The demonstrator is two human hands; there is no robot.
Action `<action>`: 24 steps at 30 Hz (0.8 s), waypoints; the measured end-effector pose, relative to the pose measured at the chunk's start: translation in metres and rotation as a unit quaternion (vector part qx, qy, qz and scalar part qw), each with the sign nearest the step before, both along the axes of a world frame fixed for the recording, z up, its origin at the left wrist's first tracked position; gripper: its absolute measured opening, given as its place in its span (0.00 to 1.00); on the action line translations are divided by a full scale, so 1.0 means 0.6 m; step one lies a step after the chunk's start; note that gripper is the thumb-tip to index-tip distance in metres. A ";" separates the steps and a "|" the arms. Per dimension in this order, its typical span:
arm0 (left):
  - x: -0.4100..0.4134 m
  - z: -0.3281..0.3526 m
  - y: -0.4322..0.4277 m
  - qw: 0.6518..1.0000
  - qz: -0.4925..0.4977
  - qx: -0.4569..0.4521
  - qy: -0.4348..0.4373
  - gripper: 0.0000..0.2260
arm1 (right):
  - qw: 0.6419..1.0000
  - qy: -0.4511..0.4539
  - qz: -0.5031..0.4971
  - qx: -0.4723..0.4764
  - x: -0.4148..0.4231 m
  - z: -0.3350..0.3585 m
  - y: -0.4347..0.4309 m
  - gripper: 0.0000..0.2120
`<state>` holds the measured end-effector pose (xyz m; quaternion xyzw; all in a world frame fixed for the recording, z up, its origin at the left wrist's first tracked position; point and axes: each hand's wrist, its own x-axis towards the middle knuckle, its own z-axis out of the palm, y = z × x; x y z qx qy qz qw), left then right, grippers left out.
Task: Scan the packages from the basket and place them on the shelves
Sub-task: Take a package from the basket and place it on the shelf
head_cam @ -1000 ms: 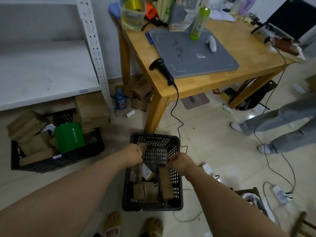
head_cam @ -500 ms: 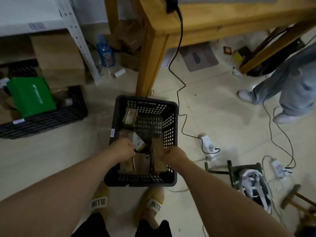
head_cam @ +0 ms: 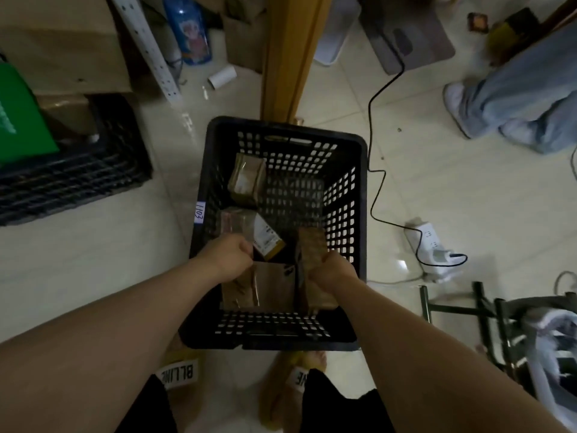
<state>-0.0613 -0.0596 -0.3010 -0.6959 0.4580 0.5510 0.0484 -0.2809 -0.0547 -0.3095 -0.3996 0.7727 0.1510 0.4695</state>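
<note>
Pale tiled floor under all of it, with a second person's trouser legs off to the far right and a dark side crate beneath a cardboard box at the left. Wooden table leg rising straight ahead, its foot touching or just behind the far rim of the black basket. Basket set on the floor directly in front of slippered feet, both forearms reaching down into its near half. Four brown packages inside: a far package leaning on the left wall, a labelled package nearer along the same wall, a flat package lying at the near end, and a tall package on edge at the near right, long axis running away from the body toward the far wall. Right hand wrapped round the near end of the tall package, fingers curled about it, clearly the nearer hand for that one. Left hand closed in a loose fist at the upper left corner of the flat package, seemingly pinching its edge; fingertips hidden, so not certain. Judged step: picking out of the basket, nothing yet scanned or shelved here. Next move likely a straight lift, up and forward past the rim toward the table; worth minding the black cable trailing beside the basket's right wall to the power strip. Smallest of note, the white label, face up between the two hands.
</note>
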 end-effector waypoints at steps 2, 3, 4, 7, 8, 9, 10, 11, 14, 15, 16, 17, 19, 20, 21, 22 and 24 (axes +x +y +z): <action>-0.002 -0.038 -0.003 1.000 -0.001 0.001 -0.003 0.06 | 1.000 0.006 -0.007 0.021 -0.004 -0.048 0.003 0.22; -0.003 -0.055 -0.006 1.000 -0.002 0.000 -0.005 0.07 | 0.999 0.015 -0.006 0.040 -0.007 -0.066 0.003 0.25; -0.005 -0.076 -0.008 1.000 -0.003 0.000 -0.007 0.07 | 0.998 0.021 -0.007 0.053 -0.013 -0.090 0.005 0.29; -0.012 -0.130 -0.020 1.000 -0.006 0.004 -0.007 0.06 | 0.995 0.045 0.034 0.086 -0.022 -0.151 0.012 0.32; -0.015 -0.145 -0.023 1.000 -0.005 0.007 -0.005 0.06 | 0.992 0.056 0.057 0.097 -0.022 -0.169 0.016 0.34; -0.018 -0.158 -0.025 1.000 -0.001 0.010 -0.004 0.07 | 0.989 0.069 0.081 0.105 -0.019 -0.185 0.017 0.37; -0.020 -0.168 -0.027 1.000 0.005 0.014 -0.002 0.07 | 0.987 0.080 0.085 0.113 -0.014 -0.201 0.019 0.41; -0.021 -0.176 -0.027 1.000 0.007 0.018 -0.001 0.07 | 0.985 0.093 0.081 0.122 -0.009 -0.216 0.023 0.45; -0.020 -0.186 -0.022 0.999 0.010 0.036 0.004 0.07 | 0.973 0.153 0.121 0.123 0.002 -0.242 0.040 0.46; -0.018 -0.185 -0.020 0.999 0.011 0.037 0.007 0.07 | 0.968 0.170 0.147 0.115 0.003 -0.243 0.046 0.45; -0.016 -0.182 -0.019 0.999 0.013 0.036 0.010 0.07 | 0.964 0.180 0.166 0.102 0.003 -0.237 0.050 0.45; -0.014 -0.177 -0.017 0.999 0.017 0.035 0.013 0.07 | 0.964 0.182 0.173 0.087 0.002 -0.231 0.051 0.45; -0.006 -0.156 -0.014 0.999 0.025 0.033 0.013 0.07 | 0.969 0.167 0.164 0.076 -0.001 -0.210 0.049 0.45; -0.002 -0.141 -0.011 0.999 0.029 0.035 0.012 0.06 | 0.977 0.151 0.135 0.074 -0.004 -0.194 0.043 0.45; 0.002 -0.126 -0.008 0.999 0.036 0.035 0.013 0.05 | 0.984 0.135 0.093 0.071 -0.009 -0.174 0.032 0.45; 0.005 -0.104 -0.007 0.998 0.042 0.036 0.013 0.05 | 0.989 0.119 0.048 0.068 -0.013 -0.150 0.020 0.44; 0.006 -0.054 -0.004 0.998 0.057 0.036 0.018 0.06 | 0.995 0.084 -0.015 0.059 -0.026 -0.100 -0.006 0.41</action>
